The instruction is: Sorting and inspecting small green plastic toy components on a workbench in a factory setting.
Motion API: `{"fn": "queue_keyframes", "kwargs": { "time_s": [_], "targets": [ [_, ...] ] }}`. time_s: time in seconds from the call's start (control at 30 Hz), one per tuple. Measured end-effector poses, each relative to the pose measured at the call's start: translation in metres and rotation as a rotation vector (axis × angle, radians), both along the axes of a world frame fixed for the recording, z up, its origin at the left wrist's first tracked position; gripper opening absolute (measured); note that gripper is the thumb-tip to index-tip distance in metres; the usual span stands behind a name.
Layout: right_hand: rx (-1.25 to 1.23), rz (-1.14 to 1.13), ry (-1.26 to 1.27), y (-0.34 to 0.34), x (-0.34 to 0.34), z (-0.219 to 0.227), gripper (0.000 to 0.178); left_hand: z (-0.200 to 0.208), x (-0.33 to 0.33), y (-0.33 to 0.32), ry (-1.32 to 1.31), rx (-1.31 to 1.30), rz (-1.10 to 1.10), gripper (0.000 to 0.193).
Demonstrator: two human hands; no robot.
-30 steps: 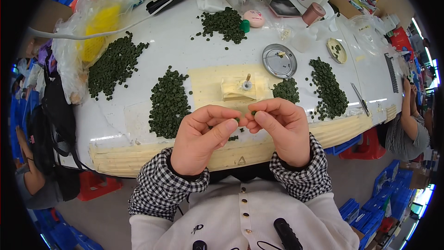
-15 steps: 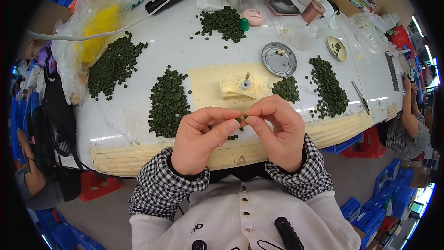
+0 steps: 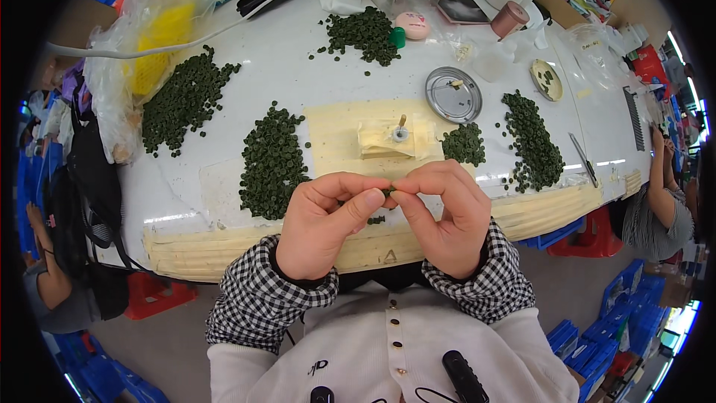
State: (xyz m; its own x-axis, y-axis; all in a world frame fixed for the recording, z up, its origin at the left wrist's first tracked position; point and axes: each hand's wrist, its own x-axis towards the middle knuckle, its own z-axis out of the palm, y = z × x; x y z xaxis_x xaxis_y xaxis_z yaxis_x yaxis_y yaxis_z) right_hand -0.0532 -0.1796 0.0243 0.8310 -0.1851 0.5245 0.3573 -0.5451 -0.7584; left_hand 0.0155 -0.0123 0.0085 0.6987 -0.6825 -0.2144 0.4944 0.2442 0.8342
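White worktable [image 3: 246, 89] spans my remote view. Nearer than the taped block [image 3: 377, 143], the left hand [image 3: 317, 227] pinches a small green piece [image 3: 388, 192]; the right hand [image 3: 451, 227] meets it, fingers narrow, and I cannot tell whether they grip. Left of the block lies a green pile [image 3: 273, 168]. Beyond the block, rightward, sits a round metal dish [image 3: 447, 103].

The block [image 3: 379, 143] stands between a left heap [image 3: 274, 164] and a right heap [image 3: 464, 145].
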Motion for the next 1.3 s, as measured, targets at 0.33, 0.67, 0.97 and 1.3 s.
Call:
{"fn": "queue_keyframes", "kwargs": {
  "time_s": [0.33, 0.67, 0.97, 1.3],
  "targets": [
    [-0.092, 0.049, -0.068, 0.002, -0.002, 0.000, 0.025, 0.001, 0.004, 0.002, 0.038, -0.064, 0.045, 0.017],
    [0.033, 0.155, 0.066, -0.002, -0.003, 0.000, 0.028, 0.004, 0.001, 0.002, -0.087, -0.008, 0.146, 0.017],
    [0.019, 0.171, 0.020, -0.001, 0.000, -0.002, 0.031, 0.005, 0.001, 0.003, -0.130, 0.014, 0.156, 0.017],
    [0.021, 0.171, 0.021, -0.001, 0.000, -0.002, 0.032, 0.010, -0.002, 0.001, -0.261, 0.032, 0.236, 0.016]
  ]
}}
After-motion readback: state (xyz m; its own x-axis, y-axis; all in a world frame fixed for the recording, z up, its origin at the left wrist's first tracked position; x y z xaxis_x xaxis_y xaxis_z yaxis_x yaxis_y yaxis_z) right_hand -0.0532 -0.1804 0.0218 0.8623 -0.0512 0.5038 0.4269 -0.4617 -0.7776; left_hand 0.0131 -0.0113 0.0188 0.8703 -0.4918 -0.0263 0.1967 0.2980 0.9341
